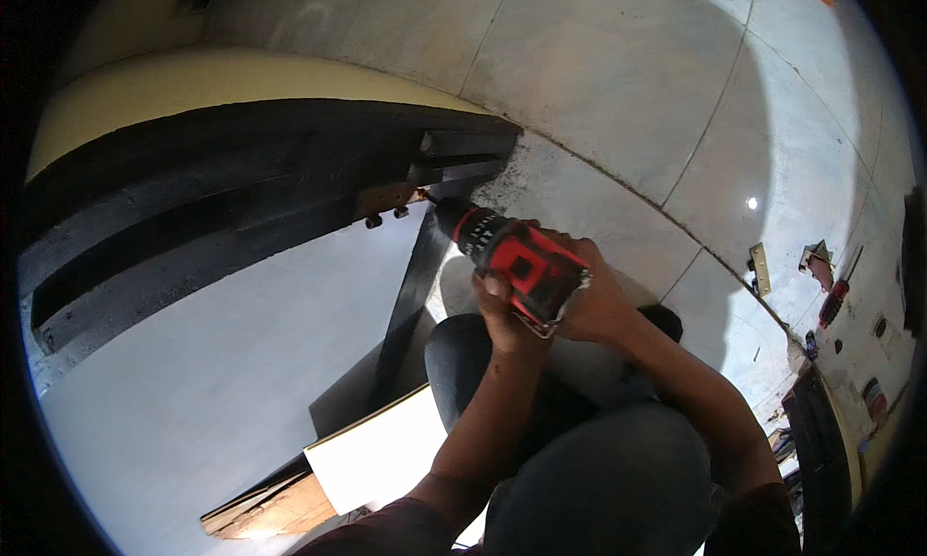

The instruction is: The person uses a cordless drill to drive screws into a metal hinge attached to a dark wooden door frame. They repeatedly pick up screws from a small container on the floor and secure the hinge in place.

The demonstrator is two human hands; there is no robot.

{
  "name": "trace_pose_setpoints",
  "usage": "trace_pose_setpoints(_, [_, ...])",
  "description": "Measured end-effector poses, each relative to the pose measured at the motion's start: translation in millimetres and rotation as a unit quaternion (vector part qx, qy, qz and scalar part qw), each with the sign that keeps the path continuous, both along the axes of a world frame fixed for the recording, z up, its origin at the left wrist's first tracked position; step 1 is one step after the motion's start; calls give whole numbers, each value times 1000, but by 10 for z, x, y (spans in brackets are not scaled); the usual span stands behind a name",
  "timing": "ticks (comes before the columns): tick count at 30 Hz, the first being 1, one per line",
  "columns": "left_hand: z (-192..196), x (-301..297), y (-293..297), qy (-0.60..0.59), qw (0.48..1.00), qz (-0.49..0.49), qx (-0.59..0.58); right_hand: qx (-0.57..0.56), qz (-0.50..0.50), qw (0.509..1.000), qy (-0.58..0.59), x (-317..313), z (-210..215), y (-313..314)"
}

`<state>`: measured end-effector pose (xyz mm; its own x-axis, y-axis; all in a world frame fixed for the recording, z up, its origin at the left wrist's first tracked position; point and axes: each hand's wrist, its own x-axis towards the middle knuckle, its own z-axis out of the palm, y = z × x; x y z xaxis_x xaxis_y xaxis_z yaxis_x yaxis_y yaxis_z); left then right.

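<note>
Frame: a dark, rough-painted frame lies along a pale smooth panel.
Hinge plate: a small brownish metal plate sits on the frame, two round screw heads beneath it.
Drill: a red-and-black cordless drill, its tip at the plate.
Left hand: fingers wrapped under the drill's rear.
Right hand: fingers closed on its grip.
Floor: grey, polished tiles.

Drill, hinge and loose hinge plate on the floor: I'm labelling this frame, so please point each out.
Drill (521, 266), head view, red body.
Hinge (386, 201), head view, brown plate.
Loose hinge plate (761, 268), head view, middle of the plate.
</note>
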<state>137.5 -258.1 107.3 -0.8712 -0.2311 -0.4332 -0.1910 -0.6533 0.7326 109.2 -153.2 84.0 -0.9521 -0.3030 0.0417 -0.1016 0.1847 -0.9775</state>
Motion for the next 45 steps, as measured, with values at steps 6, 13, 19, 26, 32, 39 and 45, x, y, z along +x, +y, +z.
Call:
trace_pose_setpoints(6, [-59, 18, -93, 46, 997, -41, -54, -71, 33, 996, -50, 1, 8, -31])
trace_pose_setpoints(13, [-187, 69, -159, 45, 998, -33, -14, -127, 26, 988, -83, 4, -21, -61])
trace_pose_setpoints(19, [-242, 77, -211, 43, 997, -60, -24, -114, 44, 989, -87, -24, -78, -66])
trace_pose_setpoints(26, [-265, 146, -223, 30, 998, -42, -36, -82, -1, 996, -18, -24, -2, -40])
trace_pose_setpoints(32, [-290, 91, -183, 47, 998, -33, -14, -59, 39, 997, -37, -62, -53, -41])
trace_pose_setpoints(39, [-337, 80, -178, 73, 997, -33, 4, -100, 31, 995, -2, -65, -73, -62])
trace_pose_setpoints(45, [-287, 75, -158, 63, 998, -28, 9, -91, 34, 995, -22, -74, -84, -56])
